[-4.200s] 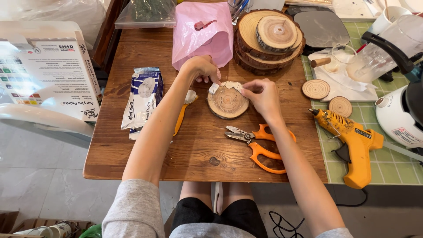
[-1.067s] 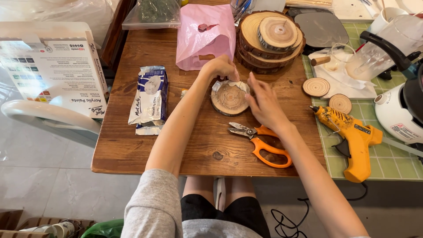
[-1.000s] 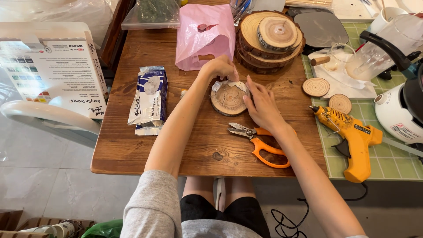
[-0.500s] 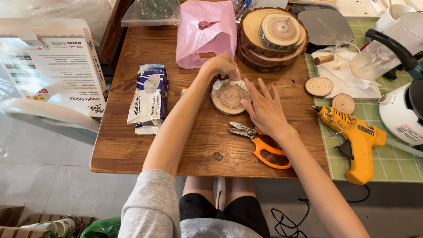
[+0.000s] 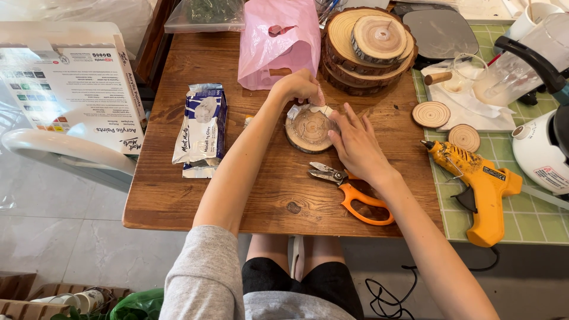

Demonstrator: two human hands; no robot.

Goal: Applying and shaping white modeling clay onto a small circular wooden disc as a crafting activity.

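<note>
Left hand (image 5: 298, 88) pinching white clay at one wood slice (image 5: 308, 129), right hand (image 5: 355, 142) flat, fingers together, beside one orange scissors (image 5: 355, 195), two small wood discs (image 5: 431, 114) apart.

Round wood slice (image 5: 308, 129) flat, white bits on rim.

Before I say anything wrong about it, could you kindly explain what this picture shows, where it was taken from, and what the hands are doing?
There is no machine here: a seated person wears a camera on the head, so the single view looks down at their own two bare hands. The left hand pinches a bit of white material at the top edge of a round wooden slice with bark on the brown wooden table. The right hand lies flat against that slice's right side. Nearby lie orange-handled scissors, a yellow glue gun, a blue-and-white packet, a pink plastic bag and a stack of larger wooden slices.
</note>
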